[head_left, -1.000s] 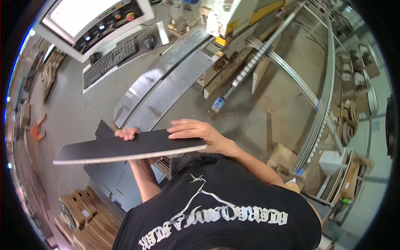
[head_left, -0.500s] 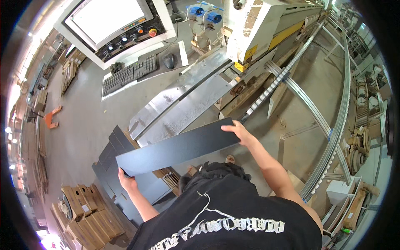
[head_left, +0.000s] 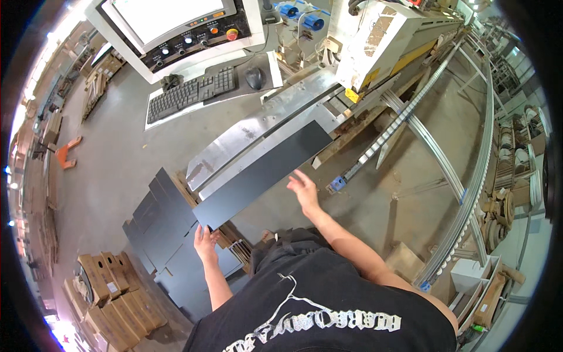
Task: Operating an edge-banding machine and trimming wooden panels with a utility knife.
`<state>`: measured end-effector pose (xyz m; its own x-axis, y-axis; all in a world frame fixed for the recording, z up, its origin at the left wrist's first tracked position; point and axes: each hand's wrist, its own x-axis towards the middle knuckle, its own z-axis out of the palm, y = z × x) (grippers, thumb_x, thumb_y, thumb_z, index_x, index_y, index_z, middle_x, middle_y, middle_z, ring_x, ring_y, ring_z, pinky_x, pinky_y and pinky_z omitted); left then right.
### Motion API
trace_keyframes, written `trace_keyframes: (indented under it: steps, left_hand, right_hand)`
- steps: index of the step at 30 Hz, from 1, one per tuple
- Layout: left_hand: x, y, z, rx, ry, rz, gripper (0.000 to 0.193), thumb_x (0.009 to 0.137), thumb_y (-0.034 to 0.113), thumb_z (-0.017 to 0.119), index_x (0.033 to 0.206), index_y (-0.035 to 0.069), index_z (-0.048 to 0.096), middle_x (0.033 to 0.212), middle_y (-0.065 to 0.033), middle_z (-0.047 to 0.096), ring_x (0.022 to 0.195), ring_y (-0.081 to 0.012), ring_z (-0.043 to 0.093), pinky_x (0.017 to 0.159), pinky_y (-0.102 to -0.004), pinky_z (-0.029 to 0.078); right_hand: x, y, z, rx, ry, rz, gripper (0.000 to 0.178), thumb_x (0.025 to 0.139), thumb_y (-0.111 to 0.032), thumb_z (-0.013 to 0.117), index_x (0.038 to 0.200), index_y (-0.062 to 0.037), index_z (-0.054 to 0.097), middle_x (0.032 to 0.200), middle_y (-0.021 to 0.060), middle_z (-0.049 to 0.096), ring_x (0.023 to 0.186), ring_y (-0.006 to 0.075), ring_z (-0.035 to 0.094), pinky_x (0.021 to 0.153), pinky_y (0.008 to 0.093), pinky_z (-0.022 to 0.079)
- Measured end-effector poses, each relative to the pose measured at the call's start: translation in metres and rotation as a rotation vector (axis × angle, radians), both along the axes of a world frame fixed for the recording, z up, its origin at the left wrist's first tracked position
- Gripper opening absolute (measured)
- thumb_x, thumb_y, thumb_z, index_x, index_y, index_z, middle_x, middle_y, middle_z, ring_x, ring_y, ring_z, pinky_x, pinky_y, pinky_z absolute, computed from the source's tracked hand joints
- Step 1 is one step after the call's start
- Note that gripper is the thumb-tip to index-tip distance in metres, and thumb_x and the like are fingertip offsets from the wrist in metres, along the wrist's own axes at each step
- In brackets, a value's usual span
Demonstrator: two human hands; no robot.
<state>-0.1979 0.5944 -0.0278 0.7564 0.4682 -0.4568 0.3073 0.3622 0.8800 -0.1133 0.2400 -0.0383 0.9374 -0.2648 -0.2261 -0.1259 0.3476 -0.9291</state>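
A long, narrow dark grey panel [head_left: 264,173] lies slanted on the metal feed table [head_left: 226,154], its far end close to the machine. My left hand [head_left: 206,245] grips the panel's near-left end, fingertips at the corner and partly hidden by it. Off the panel's near long edge, my right hand [head_left: 305,192] is open and empty, with its fingers apart. More dark panels [head_left: 167,217] lie in a stack left of the table, partly under the held panel's near end.
A control console [head_left: 193,44] with screen and buttons stands ahead, above a keyboard [head_left: 193,94] and mouse [head_left: 254,77]. The white machine [head_left: 375,44] is at the far end. A roller rail [head_left: 404,117] runs along the right. Cardboard boxes [head_left: 120,293] are stacked lower left.
The panel has come down from the air onto the metal table and turned more along it. My right hand has let go and drawn back; my left stays at its near end.
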Motion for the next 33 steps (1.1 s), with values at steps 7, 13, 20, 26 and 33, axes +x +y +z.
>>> trace_keyframes:
  steps: [7, 13, 20, 26, 33]
  left_hand:
    - [0.031, 0.018, 0.013, 0.343, 0.044, -0.321, 0.052, 0.092, 0.017, 0.064, 0.138, -0.002, 0.047, 0.096, -0.0072, 0.062, 0.070, -0.0130, 0.060, 0.060, -0.0268, 0.050]
    - [0.052, 0.030, 0.022, 0.545, 0.062, -0.375, 0.055, 0.091, 0.024, 0.066, 0.134, -0.005, 0.050, 0.093, -0.0046, 0.060, 0.070, -0.0106, 0.056, 0.060, -0.0251, 0.048]
    - [0.058, 0.041, 0.018, 0.426, 0.049, -0.428, 0.048, 0.093, 0.024, 0.063, 0.130, -0.006, 0.054, 0.086, -0.0027, 0.060, 0.080, -0.0105, 0.057, 0.064, -0.0253, 0.049]
    - [0.059, 0.049, 0.018, 0.355, 0.087, -0.406, 0.043, 0.093, 0.022, 0.063, 0.124, -0.006, 0.058, 0.085, -0.0028, 0.062, 0.078, -0.0103, 0.057, 0.065, -0.0253, 0.049]
    - [0.077, 0.043, 0.024, 0.243, 0.133, -0.422, 0.034, 0.092, 0.019, 0.064, 0.114, -0.007, 0.063, 0.084, -0.0051, 0.064, 0.075, -0.0108, 0.059, 0.066, -0.0256, 0.049]
  right_hand:
    - [0.028, 0.020, -0.012, -0.426, -0.025, -0.045, 0.056, 0.081, -0.001, 0.063, 0.135, 0.0012, 0.049, 0.141, 0.0115, 0.043, 0.115, 0.0205, 0.058, 0.084, 0.0300, 0.052]
    - [0.042, 0.050, -0.008, -0.439, -0.030, -0.024, 0.052, 0.081, -0.001, 0.063, 0.132, 0.0023, 0.052, 0.143, 0.0105, 0.042, 0.113, 0.0193, 0.057, 0.086, 0.0300, 0.051]
    - [0.041, 0.065, 0.000, -0.195, -0.099, -0.026, 0.055, 0.082, 0.000, 0.059, 0.135, -0.0014, 0.048, 0.148, 0.0155, 0.038, 0.126, 0.0239, 0.052, 0.095, 0.0327, 0.047]
    - [0.037, 0.078, -0.002, -0.181, -0.102, -0.080, 0.051, 0.081, -0.001, 0.058, 0.132, -0.0023, 0.052, 0.148, 0.0161, 0.039, 0.130, 0.0261, 0.048, 0.101, 0.0336, 0.043]
    - [0.043, 0.074, 0.007, -0.064, -0.100, -0.142, 0.050, 0.083, -0.001, 0.054, 0.132, -0.0032, 0.052, 0.148, 0.0208, 0.039, 0.137, 0.0294, 0.039, 0.108, 0.0353, 0.037]
